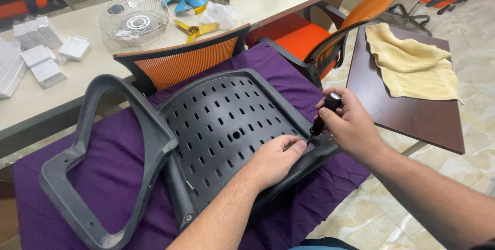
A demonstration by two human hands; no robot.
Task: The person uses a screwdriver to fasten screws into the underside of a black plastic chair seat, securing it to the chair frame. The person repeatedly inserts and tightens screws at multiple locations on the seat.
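A black perforated plastic chair seat pan (pixel 227 126) lies on a purple cloth (pixel 103 178), with a grey curved armrest frame (pixel 118 162) attached on its left side. My right hand (pixel 350 123) grips a black-handled screwdriver (pixel 325 113), tip pointed down at the seat pan's near right edge. My left hand (pixel 276 157) rests on that same edge, fingers pinched right beside the screwdriver tip. Whatever is at the tip is too small to make out.
An orange mesh chair back (pixel 180 62) stands behind the seat pan. An orange office chair (pixel 319 36) is at right, beside a brown table (pixel 412 111) bearing a yellow towel (pixel 412 62). The long white table (pixel 77 80) holds a wire fan guard (pixel 133 19), fan blades and white boxes.
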